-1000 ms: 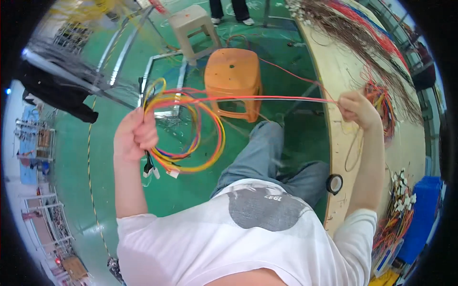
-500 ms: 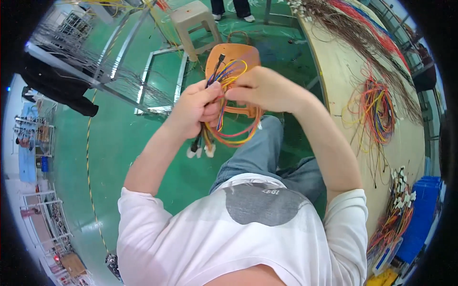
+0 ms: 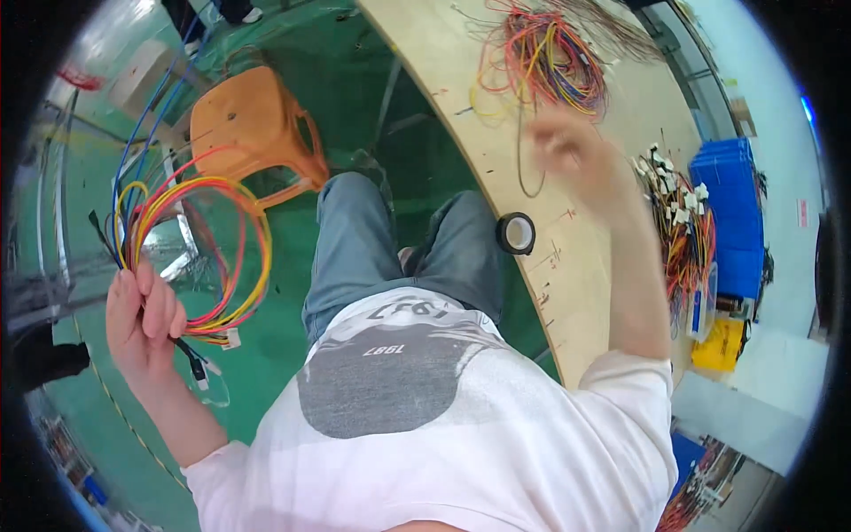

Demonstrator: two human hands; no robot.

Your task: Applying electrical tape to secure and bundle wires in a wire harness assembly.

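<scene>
My left hand (image 3: 142, 321) is clamped on a coil of wires (image 3: 197, 253), looped red, orange, yellow and pink, with blue strands running up past my fingertips and white connectors dangling just below my palm; the coil hangs out to my left over the green floor (image 3: 355, 80), the orange stool (image 3: 253, 124) beyond it; half a second ago both hands met at the coil over the stool; now my right hand (image 3: 567, 146) is blurred above the wooden bench (image 3: 585, 266), near a tangle of wires (image 3: 545, 58); whether its fingers are apart or together I cannot tell; a black tape roll (image 3: 516, 232) lies below it.
</scene>
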